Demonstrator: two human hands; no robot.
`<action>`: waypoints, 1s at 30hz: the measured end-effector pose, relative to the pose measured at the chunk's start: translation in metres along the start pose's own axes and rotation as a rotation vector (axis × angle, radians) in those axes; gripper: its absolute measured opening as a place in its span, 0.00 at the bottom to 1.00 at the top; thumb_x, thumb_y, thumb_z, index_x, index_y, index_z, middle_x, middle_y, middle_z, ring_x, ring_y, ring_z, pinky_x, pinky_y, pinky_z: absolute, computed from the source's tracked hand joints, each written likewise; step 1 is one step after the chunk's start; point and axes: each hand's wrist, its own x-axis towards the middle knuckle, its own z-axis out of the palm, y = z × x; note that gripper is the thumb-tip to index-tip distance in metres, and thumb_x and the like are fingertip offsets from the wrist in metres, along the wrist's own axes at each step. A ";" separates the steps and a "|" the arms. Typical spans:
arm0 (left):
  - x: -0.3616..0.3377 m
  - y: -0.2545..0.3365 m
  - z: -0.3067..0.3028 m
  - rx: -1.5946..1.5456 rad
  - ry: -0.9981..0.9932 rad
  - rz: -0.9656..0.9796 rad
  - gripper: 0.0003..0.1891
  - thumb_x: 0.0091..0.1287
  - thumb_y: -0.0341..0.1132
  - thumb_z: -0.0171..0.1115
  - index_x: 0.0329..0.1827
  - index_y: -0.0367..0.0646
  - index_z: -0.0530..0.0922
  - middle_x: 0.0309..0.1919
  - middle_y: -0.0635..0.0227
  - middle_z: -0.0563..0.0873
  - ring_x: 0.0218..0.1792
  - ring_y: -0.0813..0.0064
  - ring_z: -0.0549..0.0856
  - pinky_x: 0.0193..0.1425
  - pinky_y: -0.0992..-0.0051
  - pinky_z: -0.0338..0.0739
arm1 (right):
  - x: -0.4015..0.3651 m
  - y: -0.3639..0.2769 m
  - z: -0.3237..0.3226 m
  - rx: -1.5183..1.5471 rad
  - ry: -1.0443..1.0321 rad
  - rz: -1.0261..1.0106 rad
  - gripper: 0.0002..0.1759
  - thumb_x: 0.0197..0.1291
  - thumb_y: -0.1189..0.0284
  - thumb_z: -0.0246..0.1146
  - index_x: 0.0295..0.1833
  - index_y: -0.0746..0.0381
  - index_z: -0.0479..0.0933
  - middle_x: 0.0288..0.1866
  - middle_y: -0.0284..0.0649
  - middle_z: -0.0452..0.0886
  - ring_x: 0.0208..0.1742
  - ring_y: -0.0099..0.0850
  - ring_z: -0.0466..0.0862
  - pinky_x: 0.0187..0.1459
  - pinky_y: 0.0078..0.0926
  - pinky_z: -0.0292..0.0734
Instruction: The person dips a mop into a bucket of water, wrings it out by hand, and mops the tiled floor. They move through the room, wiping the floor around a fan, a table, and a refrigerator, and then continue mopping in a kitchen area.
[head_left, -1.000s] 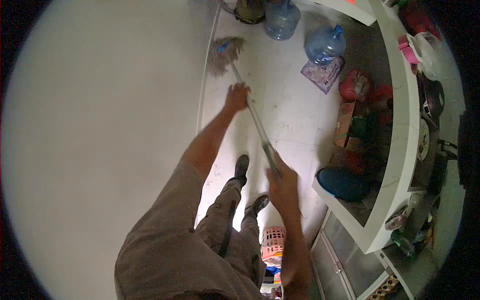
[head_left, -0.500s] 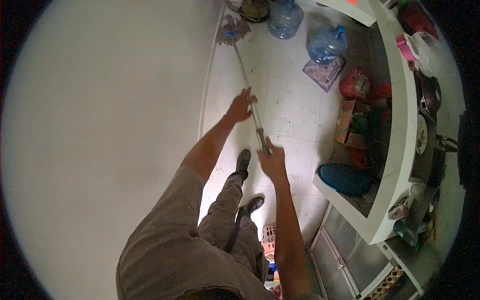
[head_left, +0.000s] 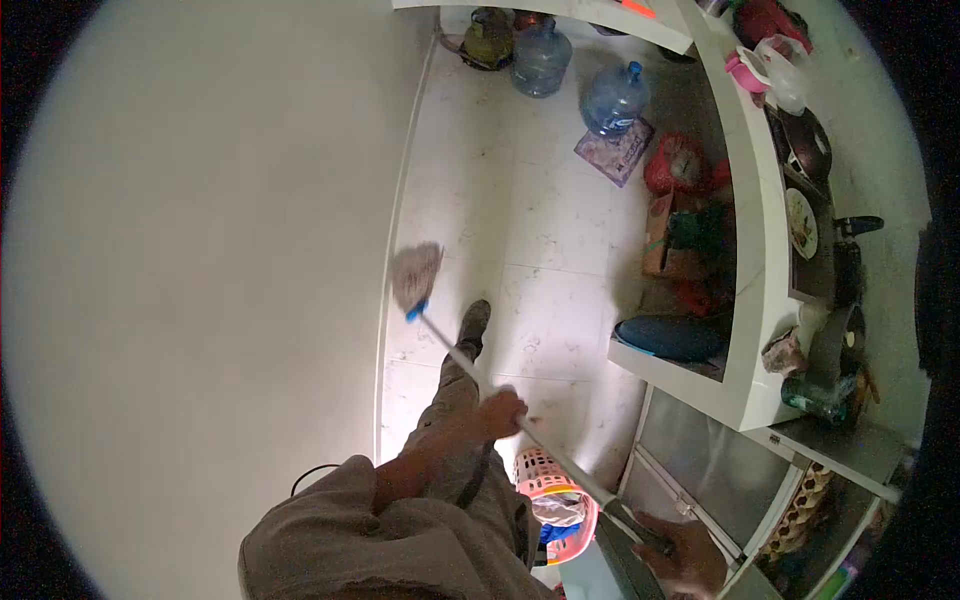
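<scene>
A mop with a light handle and blue connector slants across the view. Its grey string mop head (head_left: pixel 415 277) lies on the tiled floor beside the left wall. My left hand (head_left: pixel 500 413) is closed round the middle of the mop handle (head_left: pixel 458 358), in front of my legs. Lower right, my right hand (head_left: pixel 678 556) grips the dark end of the handle, close to the metal-framed cabinet doors. One dark shoe (head_left: pixel 476 322) shows on the floor, right of the mop head.
A pink laundry basket (head_left: pixel 538 466) stands by my legs. Ahead are two blue water jugs (head_left: pixel 541 62) and a gas cylinder (head_left: pixel 488 42). On the right, a white counter (head_left: pixel 755 200) holds pans and a plate (head_left: pixel 801 224); boxes and a dark blue oval item (head_left: pixel 668 338) sit beneath.
The mop head has been pulled back from the far corner along the wall toward me. Both hands have moved back with the handle, the right one also to the right.
</scene>
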 end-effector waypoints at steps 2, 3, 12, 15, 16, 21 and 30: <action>-0.022 0.029 0.002 -0.014 -0.092 -0.076 0.15 0.60 0.48 0.66 0.29 0.45 0.83 0.29 0.56 0.83 0.35 0.52 0.83 0.44 0.56 0.76 | -0.011 0.010 -0.006 0.010 0.037 0.002 0.30 0.56 0.73 0.65 0.66 0.65 0.72 0.27 0.45 0.79 0.30 0.20 0.75 0.35 0.24 0.73; -0.023 0.036 0.001 -0.016 -0.102 -0.083 0.17 0.61 0.49 0.65 0.27 0.45 0.84 0.25 0.56 0.83 0.31 0.52 0.83 0.40 0.56 0.77 | -0.011 0.015 -0.008 0.017 0.057 0.000 0.30 0.56 0.73 0.65 0.66 0.65 0.73 0.27 0.44 0.79 0.30 0.20 0.75 0.35 0.24 0.72; 0.076 0.013 -0.066 -0.109 0.048 0.291 0.10 0.55 0.45 0.67 0.24 0.51 0.87 0.18 0.61 0.83 0.22 0.52 0.81 0.31 0.57 0.76 | 0.035 -0.006 -0.055 0.112 0.149 -0.069 0.28 0.56 0.72 0.65 0.64 0.66 0.74 0.25 0.39 0.78 0.27 0.18 0.72 0.31 0.21 0.70; 0.149 -0.010 -0.099 0.106 -0.114 0.219 0.12 0.46 0.42 0.66 0.33 0.51 0.87 0.26 0.58 0.86 0.30 0.53 0.83 0.40 0.56 0.77 | 0.063 -0.024 -0.079 0.153 0.178 -0.149 0.27 0.57 0.72 0.66 0.64 0.66 0.75 0.24 0.37 0.77 0.26 0.17 0.72 0.29 0.20 0.69; 0.176 -0.020 -0.126 0.130 0.019 0.404 0.13 0.43 0.44 0.65 0.29 0.49 0.87 0.19 0.58 0.83 0.24 0.55 0.83 0.34 0.57 0.76 | 0.075 -0.031 -0.084 0.182 0.183 -0.168 0.27 0.57 0.72 0.66 0.63 0.66 0.75 0.24 0.36 0.77 0.25 0.17 0.71 0.29 0.20 0.68; 0.300 -0.097 -0.214 0.459 0.044 0.388 0.10 0.55 0.47 0.65 0.28 0.53 0.84 0.32 0.67 0.85 0.43 0.61 0.82 0.66 0.51 0.63 | 0.183 -0.077 -0.076 0.523 0.171 0.041 0.25 0.59 0.73 0.64 0.63 0.66 0.76 0.25 0.31 0.76 0.25 0.15 0.68 0.26 0.18 0.66; 0.374 -0.176 -0.330 0.540 0.166 -0.175 0.38 0.59 0.57 0.67 0.67 0.44 0.68 0.77 0.51 0.53 0.78 0.52 0.52 0.77 0.47 0.50 | 0.445 -0.169 0.072 0.554 0.552 -0.362 0.27 0.64 0.67 0.60 0.64 0.73 0.71 0.28 0.58 0.81 0.29 0.48 0.83 0.34 0.38 0.76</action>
